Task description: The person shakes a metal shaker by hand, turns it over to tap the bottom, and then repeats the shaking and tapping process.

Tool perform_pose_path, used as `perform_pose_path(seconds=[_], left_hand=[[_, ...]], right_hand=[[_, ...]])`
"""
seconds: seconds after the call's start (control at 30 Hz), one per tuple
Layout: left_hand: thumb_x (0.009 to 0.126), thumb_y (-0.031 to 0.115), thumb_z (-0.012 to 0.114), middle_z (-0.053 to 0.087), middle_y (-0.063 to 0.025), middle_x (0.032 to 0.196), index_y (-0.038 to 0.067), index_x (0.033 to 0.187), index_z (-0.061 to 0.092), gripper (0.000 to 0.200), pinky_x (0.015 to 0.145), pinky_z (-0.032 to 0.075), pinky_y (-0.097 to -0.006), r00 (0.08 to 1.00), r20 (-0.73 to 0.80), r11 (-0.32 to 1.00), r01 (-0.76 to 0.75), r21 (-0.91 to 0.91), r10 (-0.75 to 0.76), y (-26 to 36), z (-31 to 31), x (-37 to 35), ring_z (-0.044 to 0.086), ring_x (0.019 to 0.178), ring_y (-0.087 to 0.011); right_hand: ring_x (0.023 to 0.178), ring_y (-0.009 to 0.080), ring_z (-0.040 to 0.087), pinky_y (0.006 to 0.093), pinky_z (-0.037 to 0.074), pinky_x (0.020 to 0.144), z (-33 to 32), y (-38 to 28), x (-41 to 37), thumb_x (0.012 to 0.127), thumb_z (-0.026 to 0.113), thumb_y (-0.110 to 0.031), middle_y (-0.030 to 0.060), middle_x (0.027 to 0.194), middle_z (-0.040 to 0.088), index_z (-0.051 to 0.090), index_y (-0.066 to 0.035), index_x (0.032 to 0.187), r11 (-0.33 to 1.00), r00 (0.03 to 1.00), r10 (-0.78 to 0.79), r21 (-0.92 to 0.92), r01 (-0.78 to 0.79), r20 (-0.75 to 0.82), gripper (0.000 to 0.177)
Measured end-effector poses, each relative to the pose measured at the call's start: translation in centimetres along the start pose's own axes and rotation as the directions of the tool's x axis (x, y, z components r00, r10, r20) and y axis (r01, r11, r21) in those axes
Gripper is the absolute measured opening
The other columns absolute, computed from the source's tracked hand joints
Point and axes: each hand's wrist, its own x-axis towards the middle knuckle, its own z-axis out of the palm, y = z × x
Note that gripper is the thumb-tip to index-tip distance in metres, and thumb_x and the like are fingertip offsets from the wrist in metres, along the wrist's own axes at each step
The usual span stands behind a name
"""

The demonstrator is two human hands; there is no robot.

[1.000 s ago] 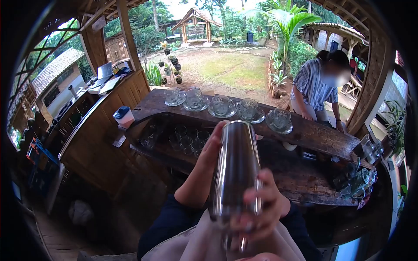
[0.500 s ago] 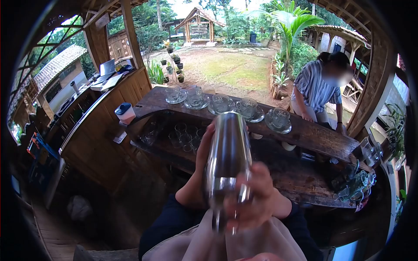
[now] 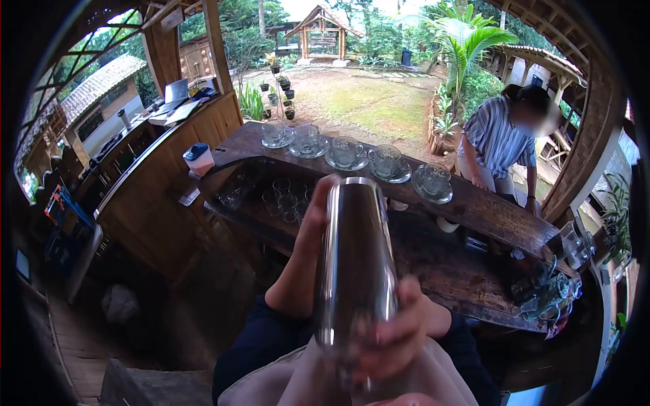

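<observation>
A shiny metal shaker (image 3: 357, 264) is held upright in front of my body, its lower end blurred. My left hand (image 3: 317, 220) lies along the shaker's left side, with its fingers near the top and partly hidden behind the metal. Wrapped round the lower right side is my right hand (image 3: 396, 331), its fingers somewhat smeared by motion. Beyond the shaker, glass cups on saucers, such as this one (image 3: 346, 153), stand in a row on the dark wooden counter (image 3: 487, 220).
Clear glasses (image 3: 284, 201) sit on the lower shelf at left. A lidded container (image 3: 198, 160) stands at the counter's left end. Glassware (image 3: 552, 298) is grouped at right. Across the counter, a person in a striped shirt (image 3: 497, 135) leans down.
The view has shifted slightly, so the counter and cups appear a little lower or further right. Both hands still hold the shaker, which shows less blur at its top.
</observation>
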Motion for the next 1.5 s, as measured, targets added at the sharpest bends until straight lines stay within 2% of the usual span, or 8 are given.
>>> perform_pose_path(seconds=[0.1,0.27,0.63,0.8,1.0,1.1,1.33,1.5], left_hand=[[0.087,0.042,0.055,0.045,-0.0222,0.127,0.021,0.138,0.024,0.063,0.079,0.052,-0.0529,0.988,0.151,0.998,-0.046,0.039,0.04,-1.7,-1.9,-0.2,0.044,0.115,-0.0458],[0.093,0.031,0.038,0.061,-0.0149,0.104,0.0,0.111,0.054,0.04,0.086,0.048,-0.0381,0.65,-0.722,0.971,0.133,-0.199,-0.237,-5.6,-5.4,0.1,0.06,0.096,-0.0241],[0.09,0.047,0.045,0.052,-0.0226,0.117,0.009,0.132,0.036,0.058,0.08,0.053,-0.0395,0.999,-0.02,0.967,-0.038,0.252,0.044,-2.8,-2.2,-0.2,0.054,0.107,-0.0312],[0.092,0.033,0.044,0.063,-0.0145,0.099,0.0,0.114,0.052,0.041,0.079,0.052,-0.0413,0.739,-0.615,0.959,0.166,-0.229,-0.275,-5.0,-9.4,0.9,0.063,0.089,-0.0265],[0.09,0.039,0.047,0.05,-0.021,0.122,0.001,0.122,0.046,0.05,0.083,0.052,-0.0389,0.911,-0.375,0.985,0.154,-0.083,-0.174,-1.5,-2.7,0.7,0.054,0.108,-0.0298],[0.088,0.052,0.045,0.043,-0.0163,0.13,0.003,0.127,0.041,0.063,0.088,0.048,-0.0376,0.942,0.266,0.974,-0.17,-0.152,0.206,-1.6,-0.6,1.2,0.043,0.121,-0.0302],[0.091,0.036,0.038,0.059,-0.0202,0.107,-0.003,0.117,0.049,0.048,0.086,0.048,-0.0456,0.653,-0.688,0.933,0.085,-0.348,-0.316,-3.0,-15.4,1.5,0.06,0.094,-0.0304],[0.089,0.044,0.04,0.057,-0.0188,0.113,-0.002,0.123,0.045,0.057,0.083,0.049,-0.0432,0.919,-0.314,0.964,0.184,-0.193,-0.238,3.1,-5.5,2.4,0.057,0.102,-0.0313]], right_hand=[[0.109,0.0122,0.052,0.0482,0.035,0.093,-0.7,0.8,0.6,0.076,0.065,-0.014,-0.0117,0.11,0.057,0.059,-0.028,0.106,0.914,0.911,-0.405,-0.073,0.4,-0.075,0.034],[0.111,0.0328,0.048,0.0473,0.035,0.095,-0.5,6.6,-3.5,0.069,0.071,-0.021,0.0193,0.119,0.051,0.055,-0.005,0.112,0.812,0.817,0.576,0.093,-0.576,0.027,0.048],[0.108,0.0339,0.052,0.0531,0.04,0.086,-0.2,2.7,-0.5,0.064,0.076,-0.029,-0.0043,0.111,0.055,0.059,-0.031,0.101,0.925,0.882,-0.368,-0.015,0.381,-0.295,0.041],[0.117,0.0423,0.044,0.0441,0.036,0.097,1.2,7.5,-4.7,0.066,0.073,-0.014,0.022,0.122,0.048,0.051,-0.002,0.113,0.675,0.663,0.738,0.125,-0.727,-0.125,0.053],[0.116,0.0387,0.046,0.053,0.036,0.094,-2.0,0.9,1.4,0.069,0.071,-0.016,0.0085,0.12,0.052,0.056,-0.018,0.108,0.97,0.966,0.237,-0.078,-0.229,0.107,0.042],[0.115,0.0411,0.046,0.0553,0.036,0.093,9.5,1.1,-10.2,0.069,0.07,-0.017,0.0051,0.117,0.054,0.056,-0.02,0.107,0.971,0.872,0.153,-0.094,-0.221,-0.465,0.041],[0.115,0.031,0.047,0.0408,0.034,0.098,3.0,8.3,-4.1,0.07,0.073,-0.02,0.0193,0.125,0.046,0.049,-0.003,0.115,0.679,0.673,0.733,0.053,-0.732,-0.096,0.053],[0.109,0.0351,0.053,0.0468,0.044,0.084,-0.9,2.9,2.2,0.069,0.074,-0.021,0.0103,0.114,0.055,0.056,-0.021,0.112,0.853,0.836,0.503,0.031,-0.522,0.22,0.047]])
